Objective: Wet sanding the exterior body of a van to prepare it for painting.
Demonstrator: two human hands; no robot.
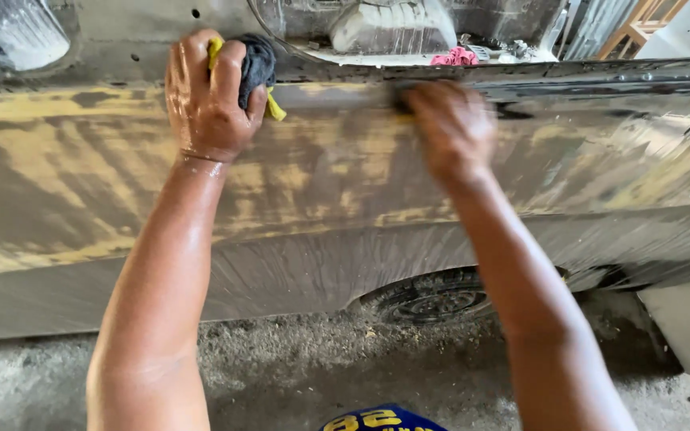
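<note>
Fingers of our left hand (pixel 205 96) clench a dark rag (pixel 255 65) against the car panel (pixel 81 175), whose long axis runs nine to three; our blurred right hand (pixel 450 132) presses something we cannot tell.

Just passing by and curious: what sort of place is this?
Probably a car body repair workshop: a sanded car panel patched with yellow filler, a wheel on a gritty concrete floor, and a wet cloth.

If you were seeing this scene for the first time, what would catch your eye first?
Two wet bare arms reach up to a car body panel streaked with yellow filler and grey. The left hand presses a dark and yellow cloth near its upper edge; the right hand is blurred against the panel. Below sits a wheel.
</note>
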